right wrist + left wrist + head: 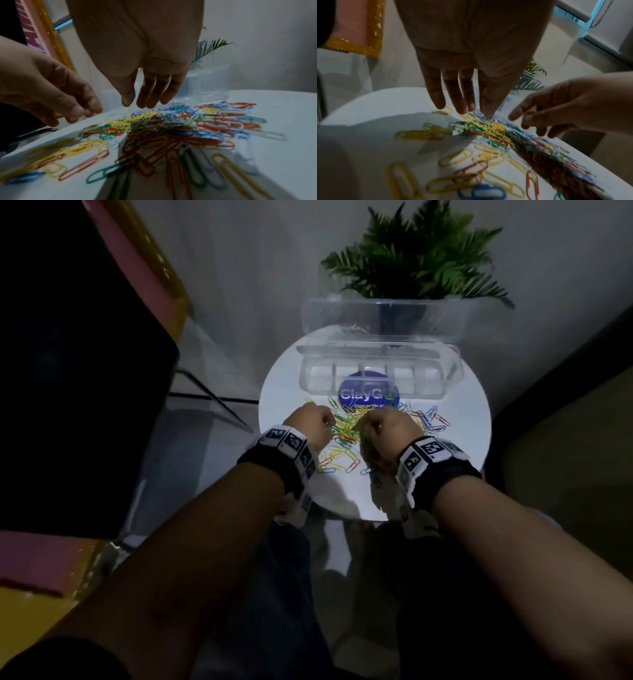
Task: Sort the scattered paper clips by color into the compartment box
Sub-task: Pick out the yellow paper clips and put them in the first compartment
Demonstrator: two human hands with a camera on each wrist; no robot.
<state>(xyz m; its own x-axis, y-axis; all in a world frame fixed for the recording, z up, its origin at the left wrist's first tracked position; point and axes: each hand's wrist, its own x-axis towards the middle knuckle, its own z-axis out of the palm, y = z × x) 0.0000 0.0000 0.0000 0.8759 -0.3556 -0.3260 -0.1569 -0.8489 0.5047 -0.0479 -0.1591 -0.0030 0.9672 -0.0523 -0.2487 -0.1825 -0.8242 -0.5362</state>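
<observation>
Dozens of paper clips [346,433] lie tangled on the tabletop [455,453] before the empty compartment box [376,378]. Our left hand [471,60] and right hand [145,54] hover, fingers loose, holding nothing; we risk snagged clips dragging wrong colors along.

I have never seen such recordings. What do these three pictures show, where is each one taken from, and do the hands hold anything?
No machine: a person works bare-handed, wearing three cameras. The head view looks down at both hands. Each wrist view looks along its own hand: the left hand and the right hand. On the round white table lies a heap of coloured wire paper clips, not yet sorted. Behind it stands the clear plastic compartment box, lid open. Both hands hover over the heap with fingers relaxed, holding nothing I can see.
</observation>
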